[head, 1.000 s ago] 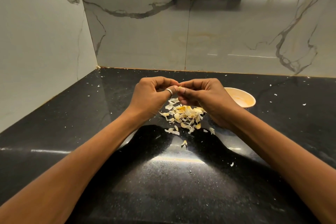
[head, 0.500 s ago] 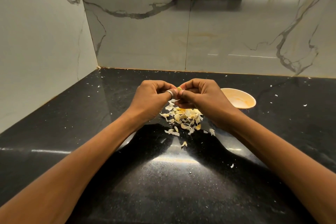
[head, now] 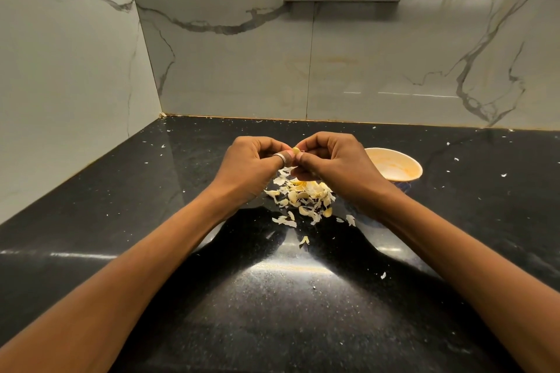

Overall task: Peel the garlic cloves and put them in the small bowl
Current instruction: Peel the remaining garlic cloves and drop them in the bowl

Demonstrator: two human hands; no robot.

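Left hand [head: 251,168] and right hand [head: 339,166] meet mid-frame, fingers curled, both pinching one thing. Bowl [head: 397,165] sits just right, peel pile [head: 303,195] below. That tiny garlic clove [head: 296,150] looks slippery and could drop into the peels.

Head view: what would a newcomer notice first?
The left hand and right hand meet over the middle of the black countertop, pinching one garlic clove between their fingertips. Directly below them lies a pale pile of garlic skins, bright against the dark stone. The small bowl stands just beyond the right hand, partly hidden by it.
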